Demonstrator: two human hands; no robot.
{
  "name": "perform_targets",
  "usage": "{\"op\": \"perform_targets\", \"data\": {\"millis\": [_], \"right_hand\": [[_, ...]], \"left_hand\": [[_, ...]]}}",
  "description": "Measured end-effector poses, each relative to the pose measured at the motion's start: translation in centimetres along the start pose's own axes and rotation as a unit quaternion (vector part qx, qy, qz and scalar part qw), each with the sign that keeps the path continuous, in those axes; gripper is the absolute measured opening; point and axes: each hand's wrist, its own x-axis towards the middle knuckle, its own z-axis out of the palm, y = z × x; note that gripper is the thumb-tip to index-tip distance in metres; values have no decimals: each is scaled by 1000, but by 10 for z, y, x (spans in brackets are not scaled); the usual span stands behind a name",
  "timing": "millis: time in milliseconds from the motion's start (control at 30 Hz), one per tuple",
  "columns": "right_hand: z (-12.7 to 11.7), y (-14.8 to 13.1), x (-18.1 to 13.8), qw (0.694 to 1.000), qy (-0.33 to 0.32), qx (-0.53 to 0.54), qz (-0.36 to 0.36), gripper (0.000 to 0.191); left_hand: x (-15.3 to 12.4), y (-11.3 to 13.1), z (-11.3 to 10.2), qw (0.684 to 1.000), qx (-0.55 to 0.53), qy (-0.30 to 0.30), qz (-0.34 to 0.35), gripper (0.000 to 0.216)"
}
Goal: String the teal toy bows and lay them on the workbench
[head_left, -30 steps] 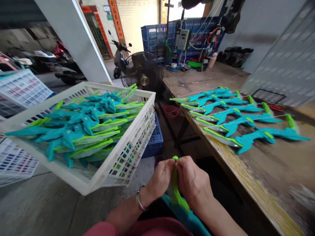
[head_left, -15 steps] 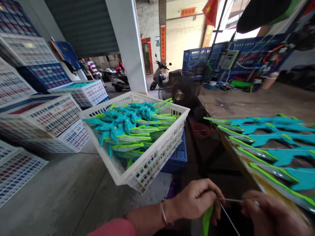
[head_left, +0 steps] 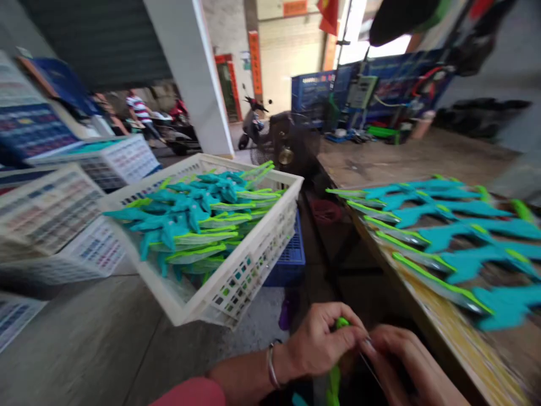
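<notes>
My left hand (head_left: 323, 341), with a bangle at the wrist, is closed round a lime-green strip-like piece (head_left: 333, 383) whose lower end hangs below the fingers. Close against it, my right hand (head_left: 408, 358) pinches a thin pale string (head_left: 372, 369) at the left fingertips; the exact point of contact is too small to make out. A bit of teal shows below my left hand. To the right, teal parts with lime-edged clear blades (head_left: 448, 231) lie in a row on a workbench (head_left: 452, 332). Similar teal-and-lime pieces (head_left: 190, 208) fill a white crate (head_left: 249, 248) ahead on the left.
Under the white crate is a blue crate (head_left: 291, 254). More white crates (head_left: 84, 248) are stacked at the left. A floor fan (head_left: 285, 146) and a scooter (head_left: 253, 121) stand beyond. A person in a striped shirt (head_left: 138, 107) is in the background.
My right hand has moved left, from holding the string stretched out to the side to meeting my left fingertips. The view has turned right, so the crates sit further left.
</notes>
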Motion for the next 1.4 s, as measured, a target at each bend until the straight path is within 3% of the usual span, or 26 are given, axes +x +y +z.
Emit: {"op": "perform_targets", "data": {"millis": [100,167,267,333,433,600,867,1133,1333,1400], "right_hand": [[2,-19,-1,973,41,93,206,23],[7,-20,-3,939,38,177,292,32],[13,-13,-6,884,31,281,373,44],[13,-8,-7,866,53,306,393,49],[11,-3,-7,874,73,292,381,51],[8,3,-4,923,68,212,315,52],[-1,12,5,973,-8,117,201,51],[-7,19,10,996,-41,26,80,37],[-14,5,4,984,-82,44,153,18],[-14,2,1,985,-69,38,153,12]], "left_hand": [[-3,-1,1,999,-24,-37,-14,38],[-1,-5,0,995,-63,-70,-26,36],[8,-13,-2,988,-107,-110,-28,33],[13,-18,-3,981,-131,-137,-33,33],[19,-22,-5,976,-139,-163,-44,34],[23,-21,-9,980,-107,-153,-64,35],[25,-17,-17,980,-103,-151,-78,34],[30,-14,-16,982,-54,-161,-83,34],[34,-13,-8,983,-66,-131,-113,32],[34,-12,-5,981,-82,-120,-129,30]]}}
